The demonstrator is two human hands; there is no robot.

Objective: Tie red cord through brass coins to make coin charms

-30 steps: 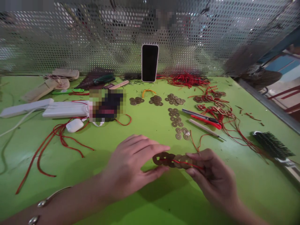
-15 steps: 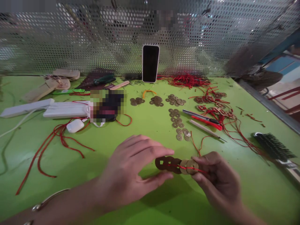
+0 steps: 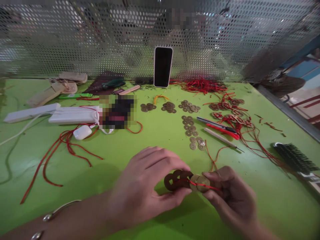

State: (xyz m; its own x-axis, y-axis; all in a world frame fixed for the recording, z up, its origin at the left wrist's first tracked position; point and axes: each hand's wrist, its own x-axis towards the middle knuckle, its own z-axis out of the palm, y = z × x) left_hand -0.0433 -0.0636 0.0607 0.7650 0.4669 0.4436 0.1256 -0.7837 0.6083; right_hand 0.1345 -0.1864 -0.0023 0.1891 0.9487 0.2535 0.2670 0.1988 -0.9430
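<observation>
A row of overlapping brass-coloured coins with square holes [image 3: 199, 183] is strung on red cord and held above the green table. My right hand [image 3: 231, 195] pinches the right end of the row between thumb and fingers. My left hand [image 3: 150, 186] curves around the darker left part, its thumb and fingertips closed on the coins' edges near the middle. The leftmost coins show in the gap inside the left hand. Loose ends of red cord [image 3: 214, 163] rise from behind the right hand. The coins under my right fingers are hidden.
Loose coin piles [image 3: 169, 107] lie ahead, near a red utility knife [image 3: 222, 130] and a needle-tipped awl [image 3: 221, 138]. Knotted red coin strings [image 3: 232, 116] and a black brush [image 3: 295, 158] are right. A phone [image 3: 163, 66] stands behind; red cords [image 3: 67, 143] lie left.
My left fingers and thumb have moved right along the coin row and closed on its edges. The row is tilted slightly differently; my right hand keeps its pinch.
</observation>
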